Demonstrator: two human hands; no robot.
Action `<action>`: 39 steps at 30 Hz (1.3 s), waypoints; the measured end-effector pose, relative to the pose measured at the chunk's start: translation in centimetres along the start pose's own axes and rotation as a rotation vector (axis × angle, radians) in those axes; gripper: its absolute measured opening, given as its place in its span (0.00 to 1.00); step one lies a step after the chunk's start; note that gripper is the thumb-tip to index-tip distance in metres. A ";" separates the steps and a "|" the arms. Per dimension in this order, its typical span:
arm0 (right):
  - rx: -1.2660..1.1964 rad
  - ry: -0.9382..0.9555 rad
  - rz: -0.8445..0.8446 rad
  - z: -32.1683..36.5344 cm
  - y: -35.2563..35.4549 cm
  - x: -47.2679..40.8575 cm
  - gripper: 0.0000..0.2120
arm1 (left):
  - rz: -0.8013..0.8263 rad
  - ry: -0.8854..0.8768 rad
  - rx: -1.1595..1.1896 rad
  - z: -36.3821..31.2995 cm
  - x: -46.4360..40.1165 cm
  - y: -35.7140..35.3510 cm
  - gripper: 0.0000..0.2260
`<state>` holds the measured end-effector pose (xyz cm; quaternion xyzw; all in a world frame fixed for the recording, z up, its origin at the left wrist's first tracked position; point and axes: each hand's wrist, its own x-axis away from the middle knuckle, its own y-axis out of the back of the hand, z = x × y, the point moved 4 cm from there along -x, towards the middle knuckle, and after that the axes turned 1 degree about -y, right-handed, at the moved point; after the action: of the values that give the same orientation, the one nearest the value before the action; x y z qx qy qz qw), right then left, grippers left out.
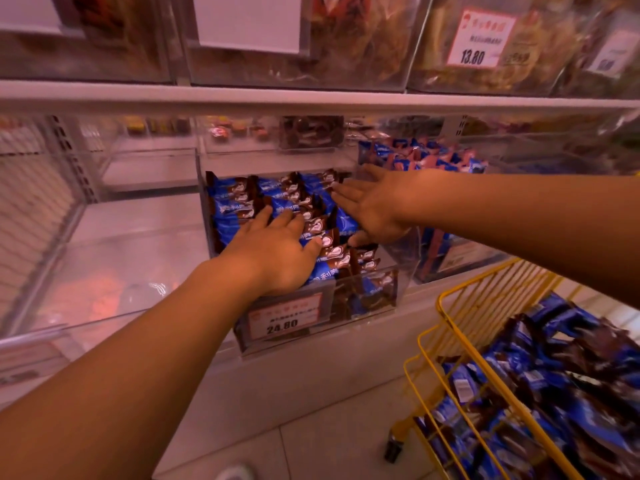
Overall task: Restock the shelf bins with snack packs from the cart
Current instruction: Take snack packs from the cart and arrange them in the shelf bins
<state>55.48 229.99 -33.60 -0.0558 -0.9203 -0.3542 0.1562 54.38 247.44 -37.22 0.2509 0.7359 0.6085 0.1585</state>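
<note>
Starting left of the middle bin: I've got an empty clear bin there, glossy hard plastic, nothing in it that I can make out. Now the middle bin itself, clear-walled and boxy, piled with snack packs, small crinkly blue-and-brown foil pillows with shiny wrappers. My left hand lies flat on that pile near the bin's front, fingers straight and a little spread, holding nothing. On the bin's front face sits a price tag reading 24.80. Further across, my right hand reaches over the bin's right side, fingers straight and slightly apart, palm toward the packs, nothing pinched. I'd call this the levelling step, pressing and spreading the load so it settles below the rim. Right of the bin, the next one holds blue-and-pink packs. Below and right of the middle bin, the yellow wire cart carries plenty more packs. Next move, I reckon: swing right, scoop a loose handful, mind the slippery foil.
</note>
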 end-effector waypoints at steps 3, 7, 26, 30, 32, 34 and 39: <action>0.028 -0.049 0.013 0.8 0.0 -0.8 0.47 | -0.015 -0.004 0.010 0.1 -0.1 -0.1 0.31; 0.025 -0.040 -0.085 0.8 0.8 1.1 0.48 | -0.091 -0.027 -0.003 -0.6 0.5 1.0 0.28; -0.542 0.061 0.708 2.2 -25.4 24.0 0.57 | 0.610 -0.644 -0.408 -30.3 4.8 -12.2 0.25; -0.475 0.172 0.760 3.5 -26.2 23.6 0.55 | 0.933 -0.549 -0.697 -30.3 5.5 -16.5 0.31; -0.542 0.195 0.769 3.5 -26.4 23.4 0.49 | 0.997 -0.536 -0.724 -29.9 5.8 -17.1 0.32; -0.608 0.198 0.730 3.3 -26.3 23.3 0.37 | 1.005 -0.566 -0.718 -29.9 6.1 -17.0 0.30; -0.585 0.187 0.657 3.8 -26.7 22.6 0.36 | 0.964 -0.604 -0.536 -30.3 5.8 -16.9 0.25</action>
<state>27.45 212.49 -45.81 -0.3548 -0.6970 -0.5346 0.3204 30.25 223.69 -46.97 0.6669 0.2848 0.6772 0.1244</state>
